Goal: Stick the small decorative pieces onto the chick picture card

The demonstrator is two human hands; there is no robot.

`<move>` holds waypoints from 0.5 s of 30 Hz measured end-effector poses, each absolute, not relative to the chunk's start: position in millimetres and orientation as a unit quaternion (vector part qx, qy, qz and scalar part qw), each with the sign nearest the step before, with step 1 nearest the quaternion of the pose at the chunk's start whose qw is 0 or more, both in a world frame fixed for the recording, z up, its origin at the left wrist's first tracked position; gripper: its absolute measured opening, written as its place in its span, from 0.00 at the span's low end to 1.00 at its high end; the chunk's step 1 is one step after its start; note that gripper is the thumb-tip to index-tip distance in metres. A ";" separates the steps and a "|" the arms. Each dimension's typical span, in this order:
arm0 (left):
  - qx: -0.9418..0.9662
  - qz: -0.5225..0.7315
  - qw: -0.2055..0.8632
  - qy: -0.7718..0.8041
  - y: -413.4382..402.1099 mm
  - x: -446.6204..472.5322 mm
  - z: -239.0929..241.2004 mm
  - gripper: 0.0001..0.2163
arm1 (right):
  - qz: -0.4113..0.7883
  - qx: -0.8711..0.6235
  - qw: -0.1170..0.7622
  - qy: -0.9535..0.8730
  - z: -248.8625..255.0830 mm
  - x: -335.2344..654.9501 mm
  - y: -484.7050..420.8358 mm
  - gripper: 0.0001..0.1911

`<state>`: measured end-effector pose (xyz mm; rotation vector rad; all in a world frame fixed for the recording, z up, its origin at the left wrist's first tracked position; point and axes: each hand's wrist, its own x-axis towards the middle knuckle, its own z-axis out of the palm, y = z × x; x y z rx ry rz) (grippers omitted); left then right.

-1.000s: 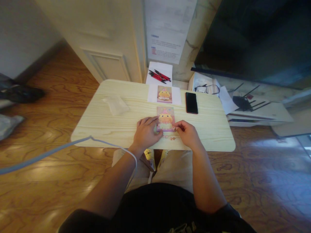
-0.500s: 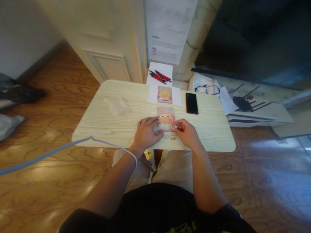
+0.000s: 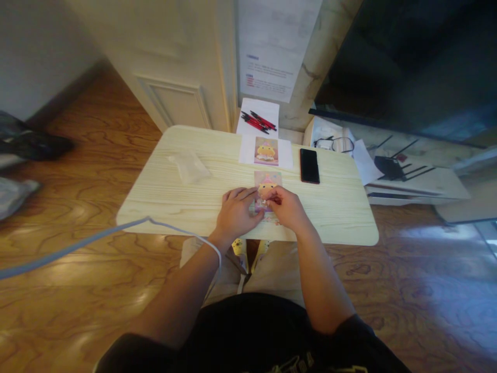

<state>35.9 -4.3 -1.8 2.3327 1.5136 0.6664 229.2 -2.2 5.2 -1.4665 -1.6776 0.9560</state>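
Note:
A picture card (image 3: 267,178) with a yellow cartoon figure, which looks like a small jigsaw puzzle, lies near the front middle of the table. My left hand (image 3: 237,211) rests flat at its left edge, fingers stretched out and thumb at the lower corner. Over the lower right of the picture, my right hand (image 3: 286,206) pinches a small pale jigsaw piece (image 3: 264,202). Part of the picture is hidden under the right fingers. Several loose pieces (image 3: 277,223) lie just below the picture, partly covered by the right hand.
A matching printed picture (image 3: 266,151) lies on white paper behind. To its right is a black phone (image 3: 309,166); a clear plastic bag (image 3: 189,167) lies on the left of the table (image 3: 155,202). Red pens (image 3: 258,122) and a router (image 3: 389,167) are beyond. A grey cable (image 3: 97,241) crosses my left arm.
My right hand has moved left from the picture's right edge to over its lower part, carrying the small piece. My left hand stays in place; the view shifts slightly.

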 end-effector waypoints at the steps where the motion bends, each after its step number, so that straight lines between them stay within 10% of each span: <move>1: 0.808 0.232 0.140 0.524 -4.1 35.8 -2.4 0.23 | 0.365 -0.565 0.345 -0.655 4.6 227.1 -0.6 0.10; 15: 0.805 0.237 0.141 0.525 -5.0 36.7 -2.3 0.24 | 0.312 -0.579 0.303 -0.690 1.4 223.0 3.3 0.11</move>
